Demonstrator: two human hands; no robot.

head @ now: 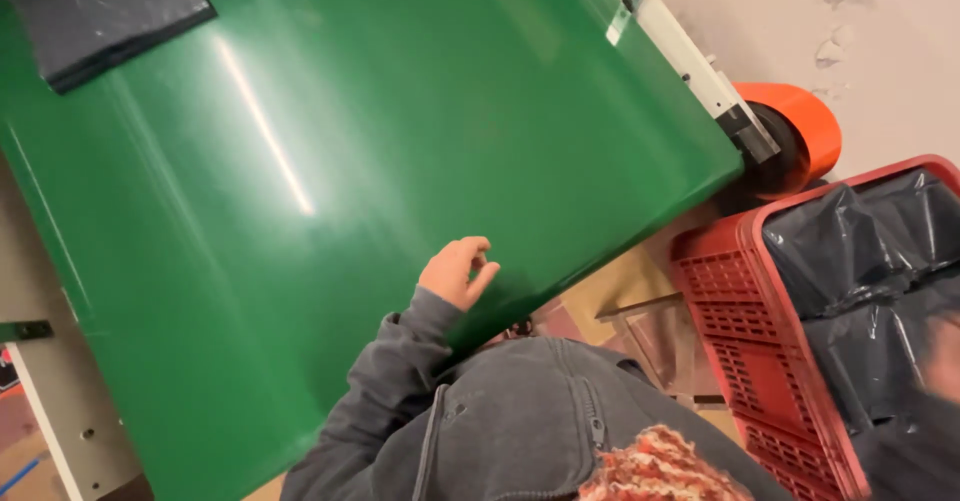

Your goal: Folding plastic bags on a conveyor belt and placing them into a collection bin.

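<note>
Looked down on a green belt (330, 161), glossy, with a streak of glare across it. Found the left hand (458, 271) at the belt's near edge, close to its right corner, reached forward out of a grey sleeve (385, 381) bent at the elbow. Saw the wrist cocked up and the palm turned toward the body. Saw the fingers (470, 249) curled in loosely, with the thumb stretched toward the forefinger. Judged the grip part-closed with a small gap, clamped on nothing. Could not tell whether the hand touched the belt or only hovered over it.

Made out the right hand (942, 356) only as a blur at the far right edge, over a red crate (735, 361). Could not tell its grip.

Noted the crate just beside the belt's corner, lower than it, lined with a black bag (870, 261). Spotted an orange roller (805, 121) at the belt's end, above the crate, beside a white rail (690, 56) along the belt's far side. Noted a dark slab (100, 11) flat on the belt at its far left, well apart from the left hand. Caught a grey zipped jacket (540, 411) at the bottom of the view, with a red-and-white knit (660, 466) below it.
</note>
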